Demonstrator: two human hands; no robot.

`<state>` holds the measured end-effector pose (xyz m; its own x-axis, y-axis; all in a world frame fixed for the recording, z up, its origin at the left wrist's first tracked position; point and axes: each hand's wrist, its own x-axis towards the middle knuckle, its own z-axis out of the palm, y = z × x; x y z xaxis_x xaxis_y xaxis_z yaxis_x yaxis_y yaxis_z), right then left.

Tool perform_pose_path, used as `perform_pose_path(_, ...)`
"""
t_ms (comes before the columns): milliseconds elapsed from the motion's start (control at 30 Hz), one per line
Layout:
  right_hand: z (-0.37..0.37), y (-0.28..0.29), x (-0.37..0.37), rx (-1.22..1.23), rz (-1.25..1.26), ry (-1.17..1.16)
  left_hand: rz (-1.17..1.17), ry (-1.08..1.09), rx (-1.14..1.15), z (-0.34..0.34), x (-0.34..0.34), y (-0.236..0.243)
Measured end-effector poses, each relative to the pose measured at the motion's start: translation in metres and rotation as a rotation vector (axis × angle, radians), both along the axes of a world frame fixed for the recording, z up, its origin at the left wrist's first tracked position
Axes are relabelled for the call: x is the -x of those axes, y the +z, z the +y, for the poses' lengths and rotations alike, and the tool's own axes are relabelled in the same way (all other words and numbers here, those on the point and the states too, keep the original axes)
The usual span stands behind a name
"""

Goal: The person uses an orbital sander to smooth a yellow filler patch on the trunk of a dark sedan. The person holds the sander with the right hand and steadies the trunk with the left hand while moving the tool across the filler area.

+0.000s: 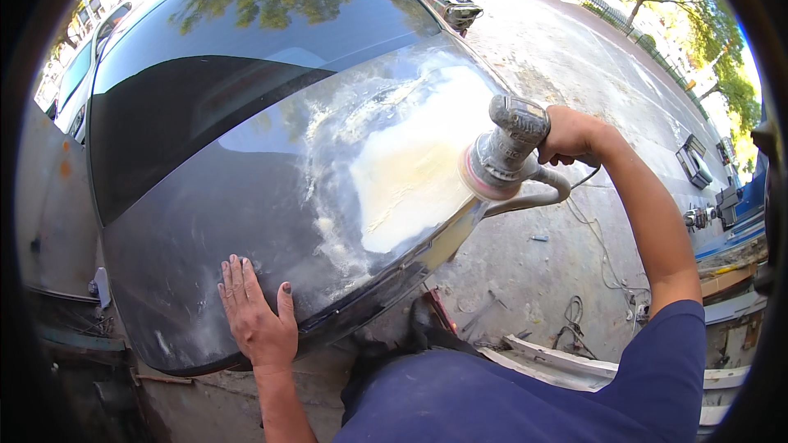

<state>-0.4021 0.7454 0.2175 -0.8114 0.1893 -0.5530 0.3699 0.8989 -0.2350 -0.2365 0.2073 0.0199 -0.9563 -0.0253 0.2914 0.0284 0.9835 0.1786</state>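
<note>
My right hand (pixel 568 133) is wrapped round the body of a dusty grey orbital sander (pixel 507 143). The sander's round pad rests on the right edge of a cream patch of body filler (pixel 410 168). That patch covers part of a dark car panel (pixel 246 213), with white dust smeared around it. A hose (pixel 550 180) runs from the sander and curves below my wrist. Flat on the panel's near left part lies my left hand (pixel 261 316), its fingers stretched and the thumb apart. Its fingertips carry dark smudges. Nothing is in it.
Beyond the panel rises the car's glass (pixel 295 8). A tool cart (pixel 451 5) stands past its far corner. On the concrete at right lie a cord (pixel 603 250), coiled cable (pixel 572 316) and long pale metal strips (pixel 558 357). A grey panel (pixel 53 205) stands at left.
</note>
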Motion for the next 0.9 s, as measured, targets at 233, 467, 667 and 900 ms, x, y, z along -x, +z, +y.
perform_pose_path(233, -0.006, 0.001, 0.005, -0.046, -0.014, 0.193, -0.003, 0.020, 0.008, 0.001, 0.001, 0.000)
perform_pose_path(467, -0.041, -0.009, -0.008, -0.037, -0.024, 0.349, 0.001, 0.024, 0.028, 0.002, -0.001, 0.002)
perform_pose_path(667, 0.023, -0.006, 0.012, 0.068, 0.008, 0.050, 0.011, 0.026, 0.016, 0.002, -0.001, 0.000)
perform_pose_path(900, 0.014, -0.007, -0.003, 0.054, 0.004, 0.058, -0.016, 0.036, 0.000, 0.004, 0.001, 0.003)
